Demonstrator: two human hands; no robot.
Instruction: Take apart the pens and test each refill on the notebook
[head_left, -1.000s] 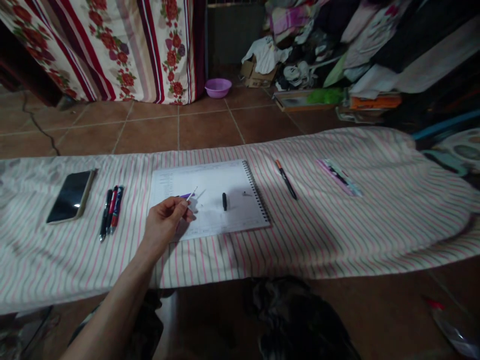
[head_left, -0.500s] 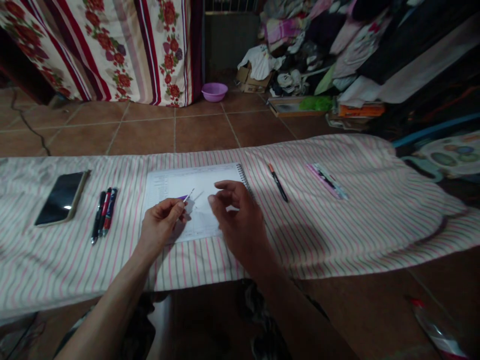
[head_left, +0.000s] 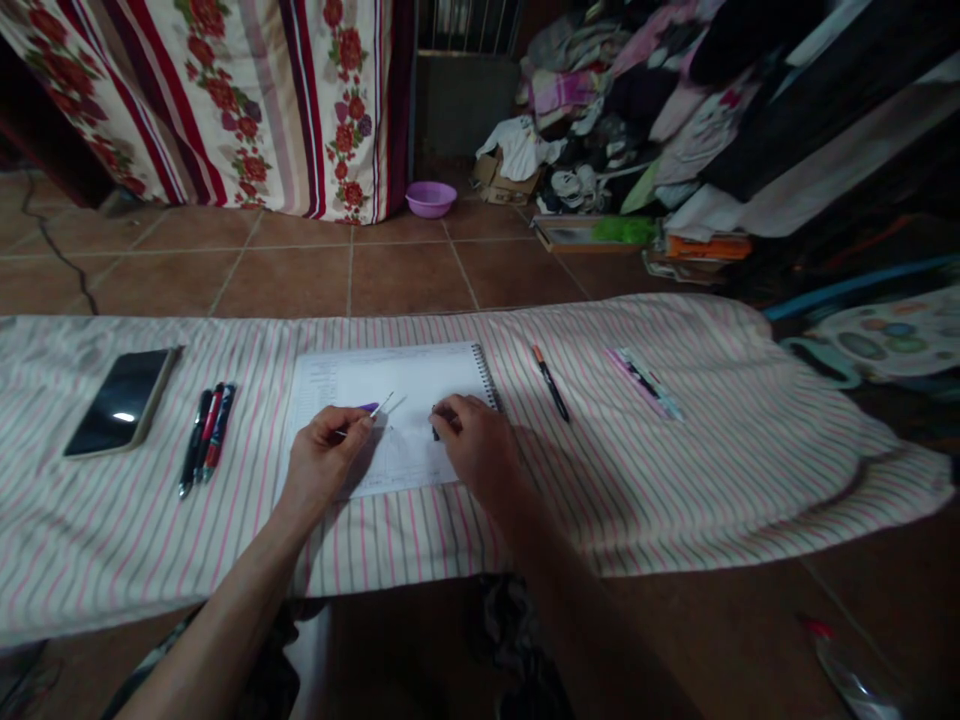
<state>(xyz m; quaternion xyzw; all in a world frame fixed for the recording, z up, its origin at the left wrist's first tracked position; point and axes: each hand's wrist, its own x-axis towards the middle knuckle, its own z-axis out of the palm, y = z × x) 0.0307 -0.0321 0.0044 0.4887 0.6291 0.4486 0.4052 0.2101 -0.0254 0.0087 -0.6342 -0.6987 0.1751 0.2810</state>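
My left hand (head_left: 326, 445) is closed in a pinch on a thin whitish pen refill (head_left: 382, 406), its narrow tip pointing up and right. A purple piece (head_left: 368, 406) shows just behind those fingers; whether it is held or lying there I cannot tell. My right hand (head_left: 478, 440) is closed on a small dark piece (head_left: 435, 433), mostly hidden by the fingers and too small to name. Beneath both hands lies an open spiral notebook (head_left: 405, 365) with a printed page. The hands are apart, refill between them.
Several pens (head_left: 204, 440) and a phone (head_left: 120, 405) lie left on the striped cloth (head_left: 420, 540). Right of the notebook are a black pen with an orange end (head_left: 551, 384) and a group of pink and white pens (head_left: 643, 383). A purple basin (head_left: 431, 199) stands on the floor beyond.
My right hand has lowered toward the page and its fingers have closed on a small dark piece. My left hand keeps the refill in nearly the same place. The view has tilted slightly.
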